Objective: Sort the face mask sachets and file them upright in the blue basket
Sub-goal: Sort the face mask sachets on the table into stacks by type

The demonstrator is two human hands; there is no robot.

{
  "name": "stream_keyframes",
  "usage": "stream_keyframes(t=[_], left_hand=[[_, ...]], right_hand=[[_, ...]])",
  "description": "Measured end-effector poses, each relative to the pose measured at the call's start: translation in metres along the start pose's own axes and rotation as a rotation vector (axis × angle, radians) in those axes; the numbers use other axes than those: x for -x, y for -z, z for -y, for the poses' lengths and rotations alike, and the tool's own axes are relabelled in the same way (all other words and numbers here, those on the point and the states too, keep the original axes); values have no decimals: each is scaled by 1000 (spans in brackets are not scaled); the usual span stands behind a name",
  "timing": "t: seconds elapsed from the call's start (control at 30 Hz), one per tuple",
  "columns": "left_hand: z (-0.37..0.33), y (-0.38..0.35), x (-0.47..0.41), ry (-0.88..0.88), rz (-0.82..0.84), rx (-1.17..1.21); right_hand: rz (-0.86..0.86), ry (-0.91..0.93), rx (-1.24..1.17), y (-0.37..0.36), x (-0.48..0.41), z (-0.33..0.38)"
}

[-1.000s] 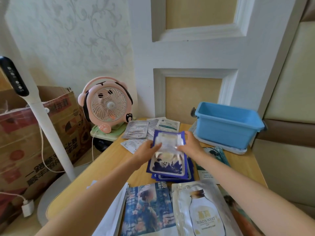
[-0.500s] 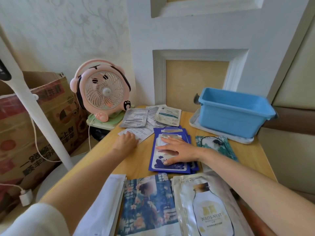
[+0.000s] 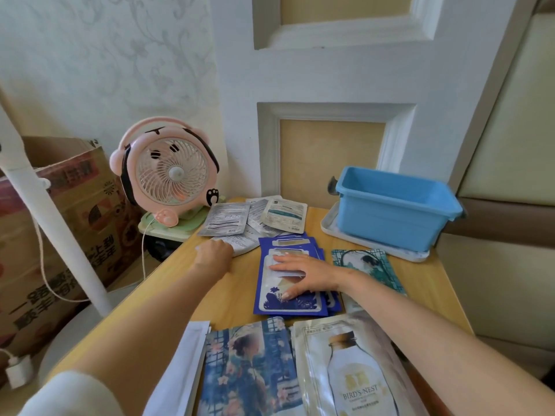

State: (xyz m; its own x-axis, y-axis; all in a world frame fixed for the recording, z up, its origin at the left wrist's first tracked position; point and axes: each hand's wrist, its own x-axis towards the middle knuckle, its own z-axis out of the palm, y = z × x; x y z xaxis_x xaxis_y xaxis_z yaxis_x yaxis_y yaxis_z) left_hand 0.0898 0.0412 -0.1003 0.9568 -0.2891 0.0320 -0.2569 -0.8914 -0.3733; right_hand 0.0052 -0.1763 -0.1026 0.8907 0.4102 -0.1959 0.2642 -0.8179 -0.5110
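- My right hand point(image 3: 303, 274) lies flat on the stack of dark blue sachets point(image 3: 288, 306) in the middle of the tabletop point(image 3: 237, 289). The fingers are straight and spread, pressing down on the top packet and gripping nothing.
- My left hand point(image 3: 214, 256) is at the near edge of a white sachet point(image 3: 244, 246), touching it. The back of the hand hides the fingers, so I cannot tell whether they pinch the packet or only rest on it.
- Behind that packet, more silver and white sachets point(image 3: 228, 219) lie overlapping at the far edge, beside the pink desk fan point(image 3: 168, 175).
- A teal sachet point(image 3: 368, 265) lies flat just right of the blue stack, partly under my right forearm.
- The blue basket point(image 3: 390, 201) stands on a white tray point(image 3: 329, 229) at the far right corner, well apart from both hands.
- Nearest to me lie a floral picture sachet point(image 3: 243, 370) and a bird's-nest sachet point(image 3: 354, 373), side by side and flat.
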Motion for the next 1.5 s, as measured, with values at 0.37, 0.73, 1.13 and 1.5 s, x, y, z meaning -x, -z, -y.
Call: stream_keyframes(t=[0.37, 0.73, 1.13, 1.5], left_hand=[[56, 15, 29, -78, -121, 372], [52, 70, 117, 51, 146, 2232], [35, 102, 151, -106, 75, 1649], [103, -9, 205, 454, 221, 1090]], right_hand=[[-57, -7, -73, -4, -4, -1], [-237, 132, -921, 32, 28, 95], [-457, 64, -976, 27, 54, 115], [-547, -304, -650, 12, 20, 51]])
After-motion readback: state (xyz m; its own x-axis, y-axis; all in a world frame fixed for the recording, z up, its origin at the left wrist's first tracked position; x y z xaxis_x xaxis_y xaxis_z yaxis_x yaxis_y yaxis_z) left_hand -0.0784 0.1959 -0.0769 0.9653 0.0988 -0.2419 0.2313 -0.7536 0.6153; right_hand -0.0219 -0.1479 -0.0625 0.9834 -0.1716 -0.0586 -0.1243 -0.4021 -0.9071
